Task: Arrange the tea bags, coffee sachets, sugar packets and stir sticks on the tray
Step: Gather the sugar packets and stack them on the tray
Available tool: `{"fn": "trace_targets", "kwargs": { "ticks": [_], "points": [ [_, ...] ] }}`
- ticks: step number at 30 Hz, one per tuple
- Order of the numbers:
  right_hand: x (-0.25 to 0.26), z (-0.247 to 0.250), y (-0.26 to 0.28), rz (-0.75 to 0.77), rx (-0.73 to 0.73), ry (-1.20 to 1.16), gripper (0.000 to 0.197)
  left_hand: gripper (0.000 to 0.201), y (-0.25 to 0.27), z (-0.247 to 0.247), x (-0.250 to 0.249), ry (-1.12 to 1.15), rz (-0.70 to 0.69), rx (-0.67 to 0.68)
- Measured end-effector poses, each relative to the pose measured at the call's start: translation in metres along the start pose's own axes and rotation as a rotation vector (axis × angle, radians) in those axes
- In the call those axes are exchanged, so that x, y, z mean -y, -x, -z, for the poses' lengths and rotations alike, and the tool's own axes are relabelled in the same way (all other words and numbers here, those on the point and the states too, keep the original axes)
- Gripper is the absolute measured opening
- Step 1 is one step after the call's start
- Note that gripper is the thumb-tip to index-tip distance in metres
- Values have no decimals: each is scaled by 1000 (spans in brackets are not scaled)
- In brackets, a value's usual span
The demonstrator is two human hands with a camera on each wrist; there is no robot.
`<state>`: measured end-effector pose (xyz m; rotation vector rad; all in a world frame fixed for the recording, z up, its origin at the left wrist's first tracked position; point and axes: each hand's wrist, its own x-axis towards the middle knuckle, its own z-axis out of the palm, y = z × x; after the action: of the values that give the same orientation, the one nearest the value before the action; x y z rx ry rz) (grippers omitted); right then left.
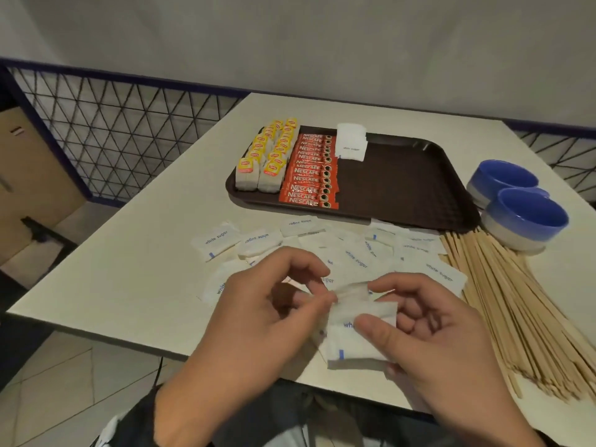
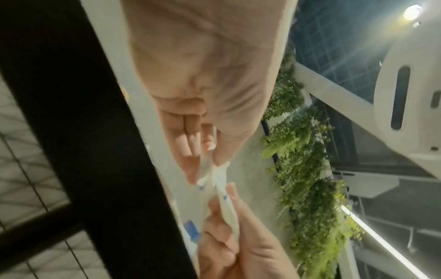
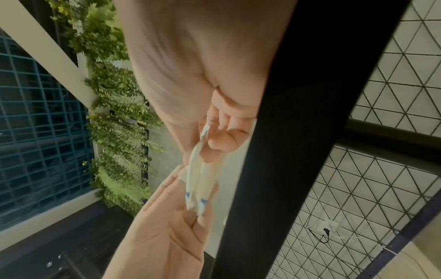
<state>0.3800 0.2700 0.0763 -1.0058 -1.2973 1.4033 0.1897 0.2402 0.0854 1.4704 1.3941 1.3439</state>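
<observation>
1. Left hand (image 1: pixel 258 304): raised above the near edge of the counter (image 1: pixel 129 253), back of the hand up, fingers curled. Thumb and fingertips pinch the left edge of a small stack of sugar packets (image 1: pixel 358 330).
2. Right hand (image 1: pixel 429 337): level with the left hand and just right of it, back up. The thumb lies across the top of the same stack; the curled fingers support it from below. Both hands are therefore clamped on the stack.
3. The left wrist view shows the left hand (image 2: pixel 198 147) pinching the packet edges, with the right hand (image 2: pixel 229 236) gripping from the opposite side. The right wrist view shows the stack (image 3: pixel 203 181) edge-on between both hands.
4. Tray (image 1: pixel 403 188): brown, on the far half of the counter. Tea bags (image 1: pixel 267 156) stand in two rows at its left end. Coffee sachets (image 1: pixel 311 172) lie in an overlapping column just right of them. A pile of sugar packets (image 1: pixel 351 143) rests at the far edge, right of the sachets.
5. Loose packets (image 1: pixel 354 250) lie scattered on the counter between the tray and the hands.
6. Stir sticks (image 1: pixel 516 311) lie fanned on the counter at right.
7. Two blue bowls (image 1: pixel 516 204) stand right of the tray.
</observation>
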Motion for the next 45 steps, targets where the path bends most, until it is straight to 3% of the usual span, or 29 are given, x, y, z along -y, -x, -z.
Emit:
{"fn": "trace_targets", "kwargs": {
  "ticks": [2,7,13,20,24,28,37,45],
  "points": [
    [-2,2,-1,20,-28,-30,38,29,0,-8,-4,156,57,51],
    [-10,6,-5,22,-89,-21,55,27,-8,-17,0,371,103,14],
    [-11,5,-7,-13,-32,14,31,24,-9,-18,6,363,77,6],
    [-13,3,0,61,-8,68,26,38,-3,-17,6,303,105,71],
    [-12,2,2,118,50,124,29,27,-3,-20,8,291,85,53],
    [-10,2,4,59,98,97,30,23,-2,-19,9,259,75,12],
    [-9,2,3,10,94,16,49,22,-1,-22,10,228,52,-67],
    [-12,2,1,-5,32,-34,54,19,-1,-23,11,274,36,-157]
  ]
}}
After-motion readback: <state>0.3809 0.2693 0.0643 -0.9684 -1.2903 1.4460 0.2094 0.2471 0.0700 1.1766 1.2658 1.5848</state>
